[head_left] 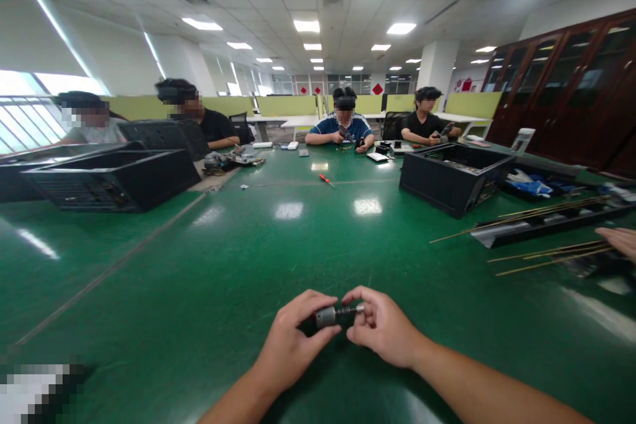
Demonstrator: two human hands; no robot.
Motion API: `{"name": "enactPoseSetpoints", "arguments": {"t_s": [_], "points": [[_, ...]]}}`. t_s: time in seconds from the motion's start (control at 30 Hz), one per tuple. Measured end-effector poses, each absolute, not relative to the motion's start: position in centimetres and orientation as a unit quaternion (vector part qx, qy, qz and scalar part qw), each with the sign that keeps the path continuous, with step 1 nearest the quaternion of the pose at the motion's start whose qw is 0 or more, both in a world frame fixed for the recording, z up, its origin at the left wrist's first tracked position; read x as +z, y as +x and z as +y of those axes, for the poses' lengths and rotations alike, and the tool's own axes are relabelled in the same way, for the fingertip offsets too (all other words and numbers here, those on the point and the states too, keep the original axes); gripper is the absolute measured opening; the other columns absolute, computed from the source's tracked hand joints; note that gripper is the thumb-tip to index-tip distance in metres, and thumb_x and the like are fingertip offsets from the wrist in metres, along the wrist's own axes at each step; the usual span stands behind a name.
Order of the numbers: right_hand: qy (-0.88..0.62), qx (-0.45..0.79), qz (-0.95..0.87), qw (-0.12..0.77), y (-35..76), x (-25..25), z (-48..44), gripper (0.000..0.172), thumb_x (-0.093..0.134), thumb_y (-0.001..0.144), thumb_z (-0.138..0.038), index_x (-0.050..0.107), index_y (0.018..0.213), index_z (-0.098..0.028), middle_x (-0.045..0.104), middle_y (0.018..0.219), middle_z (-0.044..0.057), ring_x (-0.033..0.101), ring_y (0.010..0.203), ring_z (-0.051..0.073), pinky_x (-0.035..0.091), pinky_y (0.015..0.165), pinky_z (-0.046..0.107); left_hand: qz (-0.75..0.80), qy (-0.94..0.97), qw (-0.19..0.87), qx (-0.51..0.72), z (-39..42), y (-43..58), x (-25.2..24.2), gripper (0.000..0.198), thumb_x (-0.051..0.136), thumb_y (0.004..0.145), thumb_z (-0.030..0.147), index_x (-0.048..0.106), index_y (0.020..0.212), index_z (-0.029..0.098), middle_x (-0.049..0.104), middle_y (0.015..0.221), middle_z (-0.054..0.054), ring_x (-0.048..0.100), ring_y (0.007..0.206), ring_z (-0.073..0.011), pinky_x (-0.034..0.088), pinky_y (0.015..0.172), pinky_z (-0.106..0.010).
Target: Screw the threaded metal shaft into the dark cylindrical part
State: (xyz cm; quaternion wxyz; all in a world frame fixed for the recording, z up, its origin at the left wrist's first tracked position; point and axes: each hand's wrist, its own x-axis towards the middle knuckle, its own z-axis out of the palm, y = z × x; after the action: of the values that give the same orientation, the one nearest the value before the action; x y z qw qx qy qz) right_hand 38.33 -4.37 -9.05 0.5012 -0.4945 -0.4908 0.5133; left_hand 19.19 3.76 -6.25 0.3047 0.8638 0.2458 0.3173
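Low in the middle of the head view, a small grey metal cylinder with a black ridged shaft (326,317) lies level between my hands, over the green table (278,245). My left hand (288,341) closes on its grey body, thumb below and fingers above. At the other end, the silver tip of the shaft reaches the curled fingers of my right hand (392,331), which pinch around it. The exact kind of part is too small to make out.
An orange-handled screwdriver (324,179) lies farther off. Black computer cases stand left (114,179) and right (432,182). Thin brass-coloured rods (546,254) lie at right, near another person's hand (621,240). Several people sit across the table, one in blue (322,136).
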Motion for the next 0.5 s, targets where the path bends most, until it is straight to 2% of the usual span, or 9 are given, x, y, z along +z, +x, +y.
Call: {"name": "enactPoseSetpoints", "arguments": {"t_s": [0.13, 0.33, 0.5], "points": [[-0.499, 0.487, -0.518, 0.496, 38.27, -8.77, -4.73, 0.033, 0.067, 0.071, -0.014, 0.059, 0.103, -0.017, 0.048, 0.06, -0.009, 0.041, 0.052, 0.009, 0.028, 0.051, 0.023, 0.272, 0.862, 0.296, 0.309, 3.72, 19.21, -7.07, 0.041, 0.081, 0.073, 0.024, 0.069, 0.111, 0.026, 0.076, 0.104, -0.003, 0.07, 0.096, -0.0213, 0.053, 0.088, -0.032], [-0.511, 0.477, -0.526, 0.485, 38.05, -8.72, -4.87, 0.014, 0.063, 0.076, -0.016, 0.06, 0.09, -0.016, 0.052, 0.062, -0.006, 0.045, 0.055, 0.01, 0.032, 0.054, 0.023, 0.229, 0.862, 0.317, 0.323, 3.43, 19.35, -6.92, 0.026, 0.079, 0.075, 0.019, 0.069, 0.099, 0.026, 0.073, 0.088, 0.003, 0.068, 0.081, -0.0144, 0.05, 0.075, -0.024], [-0.507, 0.478, -0.526, 0.488, 37.87, -8.83, -4.8, 0.015, 0.067, 0.078, -0.019, 0.059, 0.091, -0.017, 0.046, 0.062, -0.007, 0.041, 0.054, 0.009, 0.032, 0.053, 0.022, 0.239, 0.856, 0.316, 0.331, 3.54, 19.47, -6.75, 0.029, 0.078, 0.075, 0.015, 0.069, 0.1, 0.025, 0.073, 0.09, 0.002, 0.068, 0.082, -0.0141, 0.05, 0.077, -0.024]]}}
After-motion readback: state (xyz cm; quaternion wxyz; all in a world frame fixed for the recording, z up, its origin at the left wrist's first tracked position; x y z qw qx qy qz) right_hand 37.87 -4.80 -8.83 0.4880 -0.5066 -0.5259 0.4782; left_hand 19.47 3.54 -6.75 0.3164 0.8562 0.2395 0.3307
